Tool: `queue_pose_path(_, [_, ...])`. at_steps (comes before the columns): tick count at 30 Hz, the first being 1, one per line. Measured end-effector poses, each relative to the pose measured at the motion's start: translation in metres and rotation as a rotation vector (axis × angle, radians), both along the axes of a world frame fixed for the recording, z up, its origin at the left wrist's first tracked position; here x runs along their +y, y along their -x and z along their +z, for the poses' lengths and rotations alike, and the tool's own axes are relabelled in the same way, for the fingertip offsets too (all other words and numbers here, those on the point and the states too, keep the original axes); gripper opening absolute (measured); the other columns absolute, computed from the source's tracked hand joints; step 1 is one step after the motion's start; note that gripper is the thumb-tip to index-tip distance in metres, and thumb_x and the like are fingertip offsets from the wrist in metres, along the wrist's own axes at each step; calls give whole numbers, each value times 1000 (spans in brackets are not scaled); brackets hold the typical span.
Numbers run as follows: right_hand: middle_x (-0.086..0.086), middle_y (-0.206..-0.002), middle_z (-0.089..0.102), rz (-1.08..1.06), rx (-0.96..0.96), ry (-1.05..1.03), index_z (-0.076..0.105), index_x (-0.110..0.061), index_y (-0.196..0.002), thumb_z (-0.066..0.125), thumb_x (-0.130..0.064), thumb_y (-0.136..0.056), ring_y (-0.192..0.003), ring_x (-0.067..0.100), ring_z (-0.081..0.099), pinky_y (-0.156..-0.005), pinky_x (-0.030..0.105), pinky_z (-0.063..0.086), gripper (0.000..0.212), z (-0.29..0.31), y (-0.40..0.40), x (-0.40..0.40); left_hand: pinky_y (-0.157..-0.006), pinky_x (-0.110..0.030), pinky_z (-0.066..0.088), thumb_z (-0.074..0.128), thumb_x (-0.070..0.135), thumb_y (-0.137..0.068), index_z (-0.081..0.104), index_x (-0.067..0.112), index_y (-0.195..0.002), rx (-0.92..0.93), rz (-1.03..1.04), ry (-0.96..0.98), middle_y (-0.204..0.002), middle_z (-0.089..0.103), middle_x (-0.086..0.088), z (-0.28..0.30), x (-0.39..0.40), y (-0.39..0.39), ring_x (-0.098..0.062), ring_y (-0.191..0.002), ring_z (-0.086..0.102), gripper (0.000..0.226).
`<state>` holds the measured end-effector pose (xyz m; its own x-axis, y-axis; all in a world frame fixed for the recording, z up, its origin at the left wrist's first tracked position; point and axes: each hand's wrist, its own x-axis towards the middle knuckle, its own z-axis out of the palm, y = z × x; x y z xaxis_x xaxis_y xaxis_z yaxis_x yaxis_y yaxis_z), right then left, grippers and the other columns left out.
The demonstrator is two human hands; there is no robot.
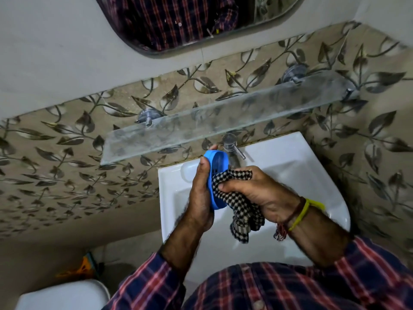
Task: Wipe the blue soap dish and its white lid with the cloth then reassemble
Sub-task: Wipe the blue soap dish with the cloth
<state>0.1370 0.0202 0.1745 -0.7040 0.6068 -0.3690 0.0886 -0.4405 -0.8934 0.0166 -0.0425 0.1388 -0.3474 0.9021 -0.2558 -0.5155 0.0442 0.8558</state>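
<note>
The blue dish (218, 179) stands on edge above the sink (312, 175), clamped by its rim in the left hand (200, 193). The right hand (252, 189) pinches the cloth (232, 198) against its inside. The dish looks light, stiff and maybe slippery; the rim seems the safest grip. The lid is not visible.

Home bathroom: white washbasin (290, 153) with tap (232, 145), glass shelf (201, 128), mirror (190, 21), leaf-patterned wall tiles (67, 157)
</note>
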Motion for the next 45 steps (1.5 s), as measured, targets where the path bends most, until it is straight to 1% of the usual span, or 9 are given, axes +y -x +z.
queue_pose_path(2, [14, -83, 71, -42, -3, -2, 70, 6, -96, 69, -3, -85, -78, 22, 68, -70, 31, 55, 14, 1, 1, 0, -74, -31, 60, 39, 58, -99, 66, 34, -130, 26, 5, 7, -108, 77, -5, -1, -1, -2, -18, -94, 75, 47])
queue_pose_path(6, [12, -73, 68, 40, -45, -26, 69, 6, -96, 67, 1, -86, -62, 18, 64, -57, 27, 53, 11, 1, 1, -3, -77, -31, 59, 45, 60, -94, 52, 28, -145, 32, 20, 3, -112, 70, -4, 5, 3, 2, -16, -94, 69, 61])
queue_pose_path(10, [14, -75, 66, 43, -42, -55, 67, 11, -99, 65, 3, -87, -62, 17, 62, -55, 25, 53, 15, 3, 0, -2, -78, -33, 58, 47, 62, -91, 54, 29, -144, 57, 29, 13, -108, 71, -3, 9, 2, 0, -17, -91, 68, 62])
queue_pose_path(16, [6, -69, 67, 166, -70, -167, 69, 9, -93, 66, 3, -87, -58, 12, 62, -57, 24, 51, 9, 0, -4, 0, -78, -31, 58, 48, 64, -91, 58, 32, -140, 91, 55, 38, -115, 69, -4, 11, 2, -1, -15, -92, 69, 59])
queue_pose_path(20, [12, -82, 70, 240, -74, -281, 70, 5, -98, 67, -1, -89, -72, 17, 65, -69, 30, 54, 11, -3, -8, -2, -78, -31, 58, 46, 63, -92, 59, 33, -139, 128, 46, 29, -110, 70, -3, 12, -1, 2, -13, -85, 67, 57])
queue_pose_path(25, [1, -80, 73, 259, -79, -446, 73, -4, -98, 66, -2, -90, -70, 5, 67, -67, 21, 54, 10, -3, -8, -4, -78, -34, 56, 47, 62, -89, 59, 28, -139, 114, 67, 49, -110, 67, -12, 20, 0, 3, -19, -83, 66, 62])
queue_pose_path(30, [-2, -93, 74, 288, -145, -776, 75, -16, -98, 67, -8, -89, -82, 13, 71, -79, 38, 59, 15, -9, -9, -6, -80, -38, 56, 46, 67, -84, 62, 30, -136, 106, 88, 107, -112, 70, -15, 25, 2, 5, -28, -93, 64, 66])
queue_pose_path(41, [-6, -93, 71, 278, -86, -849, 73, -23, -98, 66, -13, -89, -86, 10, 68, -80, 38, 57, 15, -10, -8, -13, -85, -43, 55, 40, 60, -98, 67, 32, -128, 99, 125, 127, -110, 73, -16, 24, -2, 11, -30, -95, 66, 49])
queue_pose_path(45, [-8, -91, 70, 256, -149, -906, 70, -28, -97, 66, -21, -89, -85, 11, 68, -78, 42, 57, 12, -13, -9, -14, -90, -46, 54, 43, 66, -90, 67, 34, -129, 123, 103, 143, -118, 73, -19, 26, -3, 11, -31, -98, 67, 56])
